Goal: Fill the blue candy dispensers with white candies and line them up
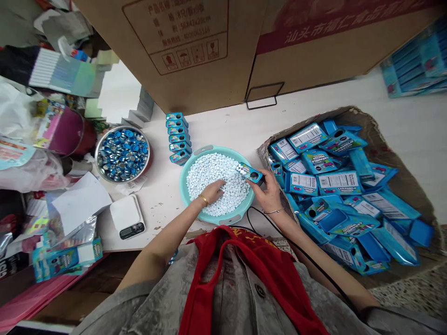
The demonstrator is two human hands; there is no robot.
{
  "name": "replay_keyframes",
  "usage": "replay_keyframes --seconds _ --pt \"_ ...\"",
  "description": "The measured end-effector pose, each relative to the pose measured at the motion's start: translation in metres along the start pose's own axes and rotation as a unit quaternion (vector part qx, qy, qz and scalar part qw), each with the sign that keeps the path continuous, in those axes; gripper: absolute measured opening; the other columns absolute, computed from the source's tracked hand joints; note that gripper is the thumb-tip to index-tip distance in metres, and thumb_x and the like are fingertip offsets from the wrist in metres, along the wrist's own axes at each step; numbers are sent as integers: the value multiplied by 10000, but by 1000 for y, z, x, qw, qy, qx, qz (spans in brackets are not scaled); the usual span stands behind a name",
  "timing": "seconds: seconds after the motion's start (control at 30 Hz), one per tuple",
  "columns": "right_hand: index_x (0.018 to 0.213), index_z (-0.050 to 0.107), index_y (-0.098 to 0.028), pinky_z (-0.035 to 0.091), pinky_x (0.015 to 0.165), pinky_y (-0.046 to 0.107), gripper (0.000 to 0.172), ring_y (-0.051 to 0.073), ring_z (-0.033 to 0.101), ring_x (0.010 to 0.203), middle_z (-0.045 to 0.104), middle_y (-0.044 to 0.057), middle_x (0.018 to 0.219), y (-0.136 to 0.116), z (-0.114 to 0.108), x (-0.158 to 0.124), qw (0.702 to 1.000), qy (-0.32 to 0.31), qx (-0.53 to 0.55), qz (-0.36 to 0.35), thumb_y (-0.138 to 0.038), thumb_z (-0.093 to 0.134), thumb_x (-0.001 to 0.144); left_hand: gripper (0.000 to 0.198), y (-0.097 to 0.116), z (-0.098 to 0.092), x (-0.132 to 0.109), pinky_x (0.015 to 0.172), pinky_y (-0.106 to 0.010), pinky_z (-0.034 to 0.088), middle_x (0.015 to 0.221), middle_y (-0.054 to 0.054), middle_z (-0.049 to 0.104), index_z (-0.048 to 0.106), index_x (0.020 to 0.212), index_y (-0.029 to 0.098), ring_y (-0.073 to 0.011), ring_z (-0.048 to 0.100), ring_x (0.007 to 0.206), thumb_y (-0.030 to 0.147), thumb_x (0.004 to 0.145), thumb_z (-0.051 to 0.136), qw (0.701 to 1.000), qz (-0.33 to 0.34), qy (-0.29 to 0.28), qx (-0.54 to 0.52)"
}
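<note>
A teal basin [185, 174] in front of me holds a heap of small white candies [216, 179]. My left hand [211, 191] rests in the candies with its fingers curled into them. My right hand [267, 190] holds a small blue box [250, 172] tilted over the basin's right rim, with a few candies at its open end. A row of several filled blue boxes [178, 137] stands just behind the basin.
A metal bowl of blue caps [122, 153] sits to the left, with a small white scale [127, 216] near the table's front edge. A cardboard tray [391, 153] heaped with blue boxes lies on the right. Large cartons [195, 46] stand behind. Clutter fills the left side.
</note>
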State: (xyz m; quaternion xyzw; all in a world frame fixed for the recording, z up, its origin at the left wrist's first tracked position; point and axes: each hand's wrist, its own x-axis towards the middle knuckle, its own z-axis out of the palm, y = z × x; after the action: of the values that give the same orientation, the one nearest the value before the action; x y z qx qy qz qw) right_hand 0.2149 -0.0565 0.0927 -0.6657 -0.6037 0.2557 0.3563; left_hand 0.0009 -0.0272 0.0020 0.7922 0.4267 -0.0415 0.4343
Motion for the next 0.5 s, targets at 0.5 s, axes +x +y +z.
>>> replay_keyframes --seconds 0.5 --pt "1195 520 -208 458 984 464 351 265 533 1124 586 120 1158 0 32 -14 991 -85 5 -102 -190 486 846 147 77 -149 -79 731 -312 493 1011 -90 633 548 1033 150 -210 626 909 174 899 494 978 43 -12 204"
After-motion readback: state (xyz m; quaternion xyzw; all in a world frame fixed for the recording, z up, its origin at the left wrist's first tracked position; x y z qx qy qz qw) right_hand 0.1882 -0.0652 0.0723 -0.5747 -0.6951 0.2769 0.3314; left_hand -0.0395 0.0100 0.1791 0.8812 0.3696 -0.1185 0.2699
